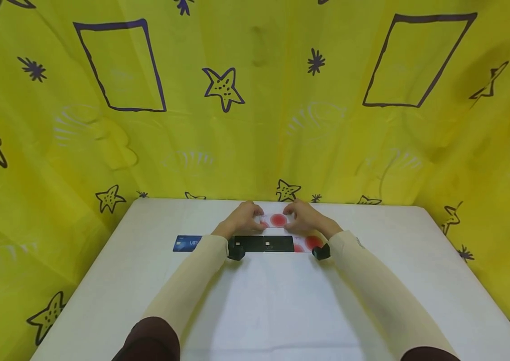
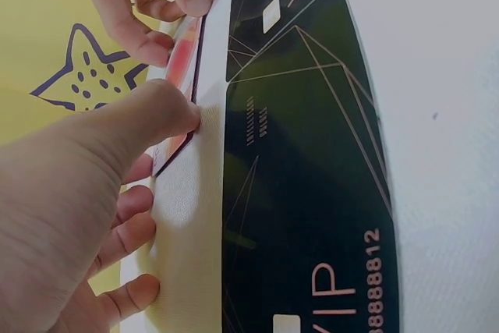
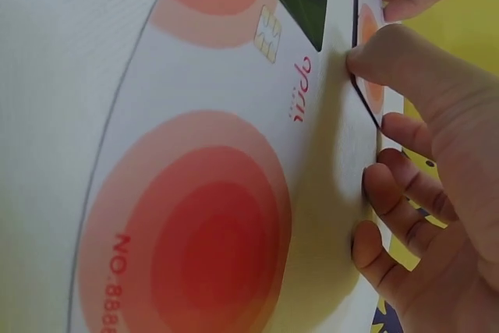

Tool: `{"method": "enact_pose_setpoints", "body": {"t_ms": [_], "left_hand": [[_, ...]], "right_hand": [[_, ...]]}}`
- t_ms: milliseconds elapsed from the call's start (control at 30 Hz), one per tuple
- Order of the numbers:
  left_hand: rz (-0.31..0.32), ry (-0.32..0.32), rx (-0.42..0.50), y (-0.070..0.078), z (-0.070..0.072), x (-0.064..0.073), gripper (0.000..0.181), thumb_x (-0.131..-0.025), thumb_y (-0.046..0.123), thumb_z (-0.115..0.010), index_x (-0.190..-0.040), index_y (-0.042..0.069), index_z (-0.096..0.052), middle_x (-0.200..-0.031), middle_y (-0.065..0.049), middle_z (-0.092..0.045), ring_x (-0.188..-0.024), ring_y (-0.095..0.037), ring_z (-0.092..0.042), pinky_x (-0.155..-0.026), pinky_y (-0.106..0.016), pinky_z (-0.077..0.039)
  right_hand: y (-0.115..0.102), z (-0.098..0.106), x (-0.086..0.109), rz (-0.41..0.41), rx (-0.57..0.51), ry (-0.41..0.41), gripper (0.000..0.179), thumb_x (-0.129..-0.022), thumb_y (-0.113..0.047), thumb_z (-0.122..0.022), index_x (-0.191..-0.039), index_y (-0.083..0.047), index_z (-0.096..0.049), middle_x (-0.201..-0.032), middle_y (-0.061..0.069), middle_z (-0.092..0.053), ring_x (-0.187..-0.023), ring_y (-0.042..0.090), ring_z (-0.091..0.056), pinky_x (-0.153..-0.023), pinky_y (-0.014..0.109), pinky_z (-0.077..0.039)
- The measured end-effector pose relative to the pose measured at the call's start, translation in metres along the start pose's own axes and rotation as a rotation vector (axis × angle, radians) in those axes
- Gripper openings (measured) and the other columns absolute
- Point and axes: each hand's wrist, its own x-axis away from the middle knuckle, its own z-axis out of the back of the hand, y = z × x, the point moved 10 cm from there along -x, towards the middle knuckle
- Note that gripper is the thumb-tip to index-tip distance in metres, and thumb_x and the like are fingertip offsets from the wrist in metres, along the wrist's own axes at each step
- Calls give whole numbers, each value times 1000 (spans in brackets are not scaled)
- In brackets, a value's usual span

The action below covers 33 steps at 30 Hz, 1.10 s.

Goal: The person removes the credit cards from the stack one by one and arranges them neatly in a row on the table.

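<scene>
Behind a row of cards, a white bank-type card with red circles (image 1: 278, 220) is held by both hands at its two ends. My left hand (image 1: 240, 218) pinches its left end, the thumb (image 2: 175, 107) on the near long edge. At the right end my right hand (image 1: 307, 217) does the same, its thumb (image 3: 382, 56) on the near edge. In front lies the row: a blue VIP card (image 1: 186, 243) at left, partly covered by the sleeve, two black VIP cards (image 1: 279, 244) side by side, and a white card with red circles (image 3: 222, 247) at right.
The white tabletop (image 1: 273, 296) runs back to a yellow curtain (image 1: 259, 135) printed with stars and frames. Black wrist cameras (image 1: 236, 251) overlap parts of the row in the head view.
</scene>
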Motion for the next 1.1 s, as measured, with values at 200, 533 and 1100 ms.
{"method": "enact_pose_setpoints", "body": {"t_ms": [200, 533, 1100], "left_hand": [[0, -5, 22, 2, 1, 2, 46, -85, 29, -85, -121, 4, -74, -120, -9, -71, -110, -23, -58, -104, -41, -47], [-51, 11, 24, 7, 7, 6, 44, -84, 28, -86, -117, 3, -74, -115, -9, -73, -99, -21, -56, -92, -36, -48], [-64, 35, 13, 22, 23, 11, 44, -83, 27, -86, -119, 6, -74, -123, -10, -70, -103, -23, -61, -94, -38, -53]], "right_hand": [[0, 0, 1, -7, 9, -14, 45, -87, -26, -83, -127, -11, -69, -121, 5, -67, -105, 25, -58, -91, 41, -56], [-10, 8, 1, 77, 22, -7, 42, -86, -23, -84, -122, -6, -71, -101, 4, -67, -91, 23, -57, -77, 33, -55], [-22, 31, 11, 125, 36, 34, 45, -83, -23, -84, -123, -7, -71, -118, 11, -68, -96, 26, -61, -78, 34, -57]]}}
